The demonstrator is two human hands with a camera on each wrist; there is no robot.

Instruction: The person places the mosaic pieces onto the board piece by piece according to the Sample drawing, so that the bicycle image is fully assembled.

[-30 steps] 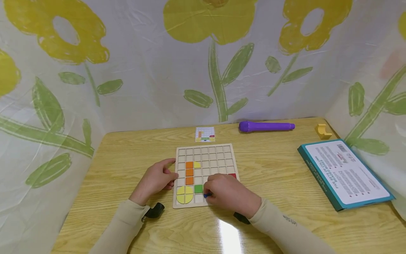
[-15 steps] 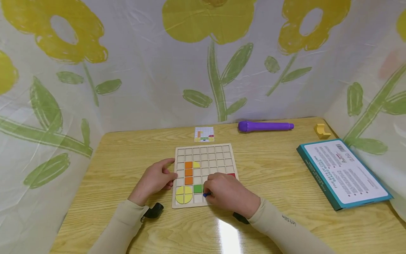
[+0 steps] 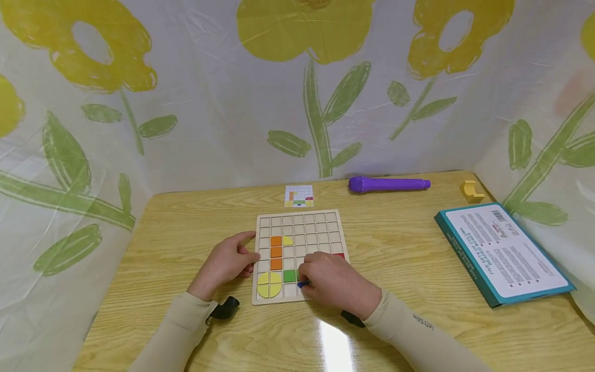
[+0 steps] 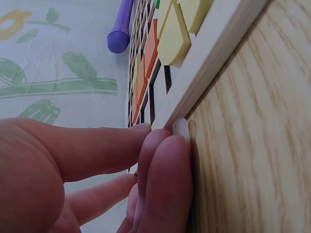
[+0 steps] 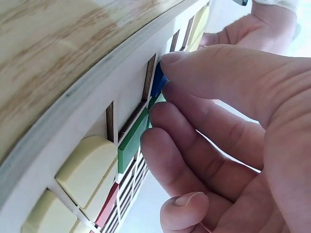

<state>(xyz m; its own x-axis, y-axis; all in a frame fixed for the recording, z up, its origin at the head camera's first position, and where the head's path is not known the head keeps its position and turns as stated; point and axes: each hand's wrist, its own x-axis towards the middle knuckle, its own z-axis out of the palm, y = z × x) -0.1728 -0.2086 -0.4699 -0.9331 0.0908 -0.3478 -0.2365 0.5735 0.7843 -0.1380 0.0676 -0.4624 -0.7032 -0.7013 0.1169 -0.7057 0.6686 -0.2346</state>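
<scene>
A wooden grid board point(image 3: 311, 239) lies flat on the table. My left hand point(image 3: 225, 263) holds its left edge, thumb at the frame's top and curled fingers against its side. Over the lower middle cells, my right hand point(image 3: 337, 279) pinches a small blue piece point(image 5: 158, 80) between thumb and index finger, just at the board's surface. A green tile point(image 3: 289, 276) is set left of that hand; another green tile point(image 5: 133, 141) shows beneath it in the right wrist view. Orange squares point(image 3: 276, 251), rounded yellow pieces point(image 3: 263, 291) and a red piece point(image 3: 341, 256) occupy other cells.
A small pattern card point(image 3: 299, 196) lies behind the board. Farther back is a purple microphone-shaped object point(image 3: 390, 185), with a yellow curved block point(image 3: 472, 191) near the corner. On the right sits a flat teal box point(image 3: 506, 253). Flower-printed sheeting point(image 3: 209, 129) walls the table.
The blue piece shifts very slightly in the right fingertips. Both hands stay at the same spots on the board, and the head view drifts a little.
</scene>
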